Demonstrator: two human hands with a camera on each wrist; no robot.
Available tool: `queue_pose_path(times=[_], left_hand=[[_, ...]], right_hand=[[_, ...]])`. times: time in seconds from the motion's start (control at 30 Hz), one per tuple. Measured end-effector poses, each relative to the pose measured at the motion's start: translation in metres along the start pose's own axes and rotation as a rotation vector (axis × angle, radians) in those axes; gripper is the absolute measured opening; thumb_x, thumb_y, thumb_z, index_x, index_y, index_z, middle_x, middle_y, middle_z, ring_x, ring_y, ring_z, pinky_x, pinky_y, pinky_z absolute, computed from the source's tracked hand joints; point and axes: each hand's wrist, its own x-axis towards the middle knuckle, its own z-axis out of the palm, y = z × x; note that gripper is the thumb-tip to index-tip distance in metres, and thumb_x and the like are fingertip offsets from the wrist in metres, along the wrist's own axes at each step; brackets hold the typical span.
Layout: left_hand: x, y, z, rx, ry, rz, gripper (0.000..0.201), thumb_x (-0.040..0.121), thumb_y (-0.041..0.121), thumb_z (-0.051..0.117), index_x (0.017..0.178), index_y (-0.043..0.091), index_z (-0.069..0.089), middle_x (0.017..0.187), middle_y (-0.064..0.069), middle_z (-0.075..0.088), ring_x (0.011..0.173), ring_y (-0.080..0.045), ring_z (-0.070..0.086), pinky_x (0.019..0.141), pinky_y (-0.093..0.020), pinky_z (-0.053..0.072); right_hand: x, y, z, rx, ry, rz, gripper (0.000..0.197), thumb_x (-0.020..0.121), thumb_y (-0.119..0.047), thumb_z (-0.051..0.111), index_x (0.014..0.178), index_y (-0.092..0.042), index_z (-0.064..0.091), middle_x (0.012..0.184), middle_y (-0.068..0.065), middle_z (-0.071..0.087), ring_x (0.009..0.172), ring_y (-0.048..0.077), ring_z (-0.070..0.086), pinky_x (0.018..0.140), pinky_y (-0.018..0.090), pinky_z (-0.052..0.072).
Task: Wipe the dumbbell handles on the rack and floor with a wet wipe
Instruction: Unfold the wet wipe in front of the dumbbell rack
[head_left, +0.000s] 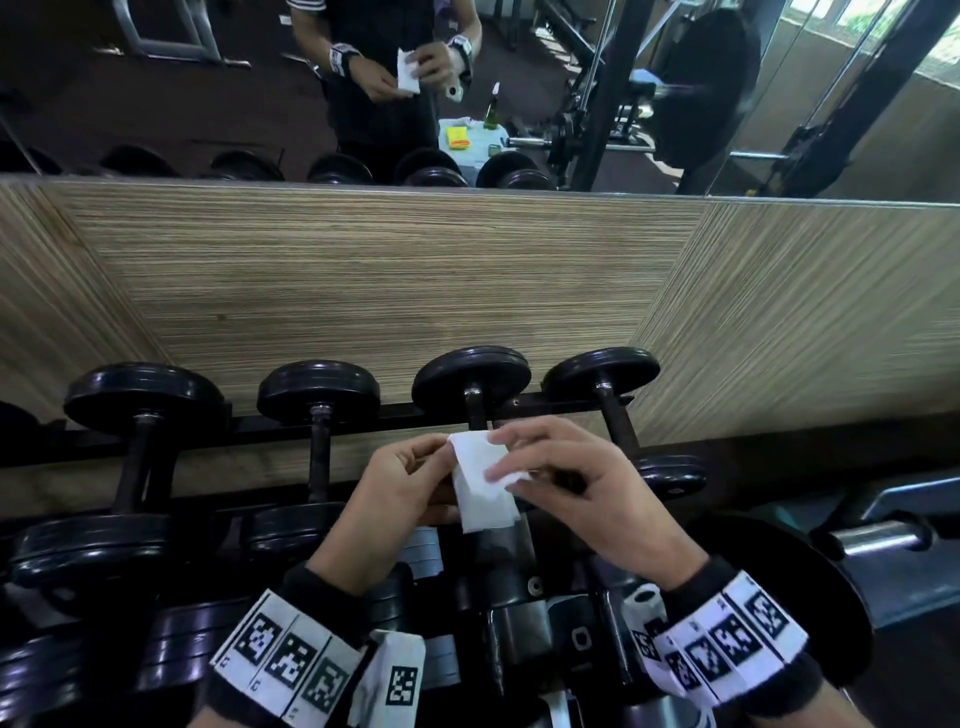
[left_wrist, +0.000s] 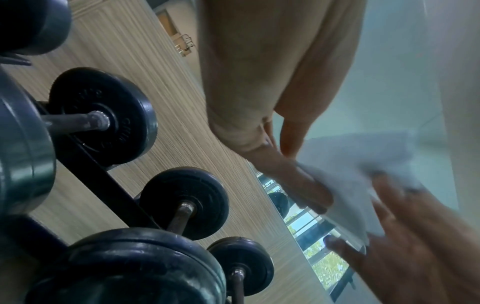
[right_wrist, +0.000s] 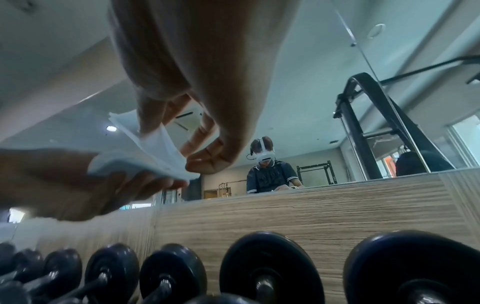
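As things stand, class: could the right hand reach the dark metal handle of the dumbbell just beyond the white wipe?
Probably yes. The right hand hovers just above the rack, nothing lies between it and that dark metal handle, though both hands pinch the white wipe.

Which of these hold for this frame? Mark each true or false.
1. Both hands hold the wet wipe. True: left hand, right hand.
2. The wipe is pressed on a dumbbell handle. False: it is held above the rack, touching no handle.
3. A mirror sits above the wood panel. True.
4. The wipe is yellow. False: white.
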Motion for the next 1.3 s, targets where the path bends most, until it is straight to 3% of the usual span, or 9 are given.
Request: queue_pose_path(times=[0.13,0.27,0.53,0.73,0.93,1.03,1.13,1.2,1.3], left_hand=[[-0.006,0.005,-0.005,-0.019,-0.175,0.016,0.031,0.096,0.022,0.057,0.126,0.023,0.064,0.108,-0.012,0.074,0.087,-0.025,0.073,0.073,-0.035,0.061],[-0.008,0.005,-0.003,0.003,-0.149,0.066,0.026,0.095,0.023,0.058,0.117,0.016,0.071,0.109,-0.018,0.072,0.099,-0.032,0.071,0.079,-0.037,0.061],[-0.005,-0.003,0.007,0.013,-0.033,0.129,0.025,0.094,0.021,0.057,0.113,0.011,0.07,0.1,-0.012,0.075,0.083,-0.019,0.071,0.062,-0.024,0.058],[-0.006,0.002,0.004,-0.12,-0.053,0.087,0.027,0.102,0.015,0.046,0.12,0.008,0.065,0.114,-0.011,0.073,0.102,-0.028,0.07,0.081,-0.031,0.06],[-0.008,0.009,0.001,-0.192,-0.08,0.03,0.035,0.105,0.022,0.038,0.123,0.008,0.065,0.117,-0.021,0.069,0.105,-0.033,0.067,0.092,-0.041,0.055],[-0.01,0.01,0.004,-0.139,-0.067,0.088,0.036,0.097,0.032,0.051,0.122,0.01,0.064,0.115,-0.018,0.07,0.104,-0.029,0.068,0.085,-0.037,0.058],[-0.011,0.008,0.01,-0.028,-0.042,0.177,0.027,0.094,0.017,0.06,0.119,0.01,0.062,0.106,-0.011,0.074,0.099,-0.021,0.071,0.076,-0.025,0.056],[-0.011,0.007,0.014,0.001,-0.038,0.2,0.022,0.095,0.011,0.058,0.118,0.009,0.059,0.101,-0.012,0.075,0.093,-0.022,0.072,0.074,-0.024,0.057],[-0.011,0.006,0.017,0.039,-0.01,0.205,0.021,0.096,0.011,0.059,0.117,0.009,0.058,0.1,-0.01,0.075,0.092,-0.023,0.073,0.074,-0.025,0.057]], right_hand=[[-0.014,0.007,-0.001,0.029,0.037,0.011,0.015,0.089,-0.014,0.07,0.099,-0.022,0.079,0.127,-0.006,0.063,0.109,0.024,0.062,0.093,0.033,0.051],[-0.019,0.01,-0.003,0.089,0.055,0.031,0.018,0.092,-0.01,0.068,0.101,-0.021,0.078,0.129,-0.004,0.063,0.1,0.043,0.062,0.087,0.055,0.049],[-0.019,0.014,0.002,0.039,0.137,-0.031,0.022,0.09,0.0,0.067,0.101,-0.015,0.079,0.121,-0.003,0.067,0.103,0.029,0.065,0.084,0.042,0.052],[-0.023,0.024,0.009,0.019,0.094,-0.054,0.029,0.09,0.005,0.068,0.104,-0.017,0.079,0.139,-0.001,0.056,0.119,0.027,0.061,0.096,0.045,0.053],[-0.031,0.018,0.007,0.114,0.034,0.086,0.045,0.088,0.013,0.054,0.107,-0.021,0.077,0.133,-0.007,0.061,0.123,0.02,0.06,0.097,0.035,0.05],[-0.031,0.005,0.002,0.287,0.015,0.146,0.038,0.092,-0.004,0.055,0.123,-0.021,0.069,0.117,0.013,0.067,0.106,0.024,0.062,0.084,0.044,0.048],[-0.021,-0.003,0.002,0.398,0.074,0.265,0.047,0.097,-0.024,0.064,0.142,-0.029,0.051,0.104,0.015,0.07,0.091,0.03,0.065,0.08,0.037,0.055],[-0.012,-0.004,0.01,0.406,0.111,0.367,0.047,0.093,-0.025,0.068,0.137,-0.032,0.054,0.086,0.012,0.071,0.079,0.023,0.066,0.076,0.043,0.056],[-0.007,0.001,0.022,0.451,0.194,0.403,0.024,0.091,-0.015,0.071,0.115,-0.018,0.072,0.096,0.015,0.076,0.089,0.029,0.072,0.086,0.057,0.055]])
